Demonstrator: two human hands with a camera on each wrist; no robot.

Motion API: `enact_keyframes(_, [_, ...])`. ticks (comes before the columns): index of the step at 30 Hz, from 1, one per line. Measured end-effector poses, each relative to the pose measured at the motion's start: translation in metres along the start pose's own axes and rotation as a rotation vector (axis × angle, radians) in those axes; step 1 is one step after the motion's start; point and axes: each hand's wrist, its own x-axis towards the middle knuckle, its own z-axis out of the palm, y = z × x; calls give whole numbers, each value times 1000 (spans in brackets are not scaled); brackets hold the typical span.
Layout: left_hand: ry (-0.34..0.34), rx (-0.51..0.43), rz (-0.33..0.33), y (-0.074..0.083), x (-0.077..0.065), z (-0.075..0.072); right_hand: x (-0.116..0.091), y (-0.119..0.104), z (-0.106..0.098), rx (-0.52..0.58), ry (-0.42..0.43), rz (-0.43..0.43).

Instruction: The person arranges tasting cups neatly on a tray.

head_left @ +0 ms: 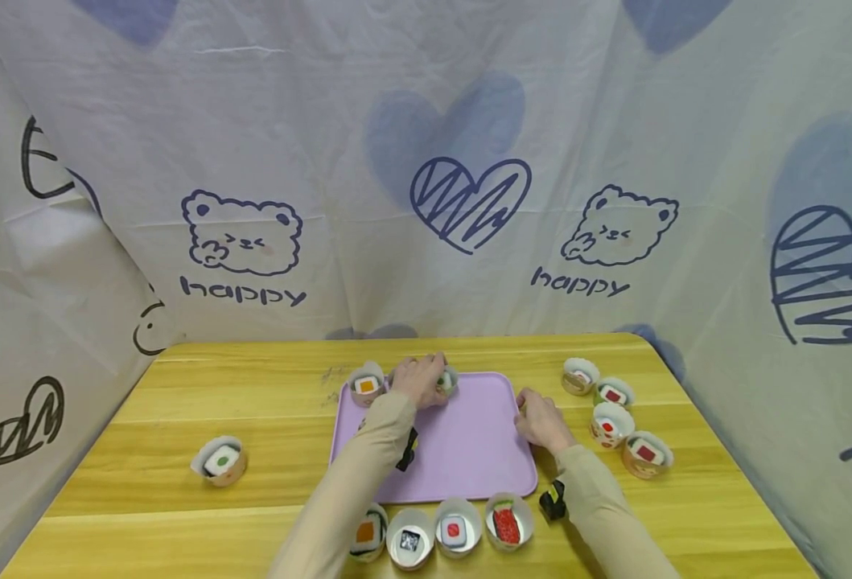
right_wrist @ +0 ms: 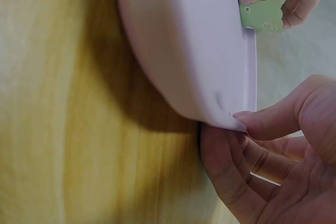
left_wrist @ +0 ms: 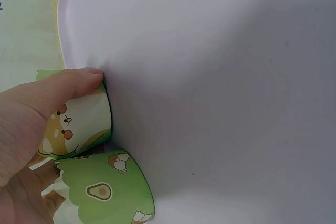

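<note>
A pale purple tray lies on the table. At its far edge my left hand holds a green paper cup with an animal face, the thumb across its side. Against that cup stands another green paper cup printed with avocados; fingers show partly behind it. Both cups rest on the tray. With thumb and fingers, my right hand pinches the tray's right rim. An orange-centred sushi-like piece sits in a paper cup at the tray's far left corner.
Several paper cups with sushi-like pieces line the tray's near side, including one with a red piece. More cups cluster at the right. A lone cup stands at the left. Behind the wooden table hangs a printed cloth.
</note>
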Motion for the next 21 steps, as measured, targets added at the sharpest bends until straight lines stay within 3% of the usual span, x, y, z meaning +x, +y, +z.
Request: enact_keyframes(21, [-21,-61,-2,-2,-2,-3,0,1,0,-4,2,-12])
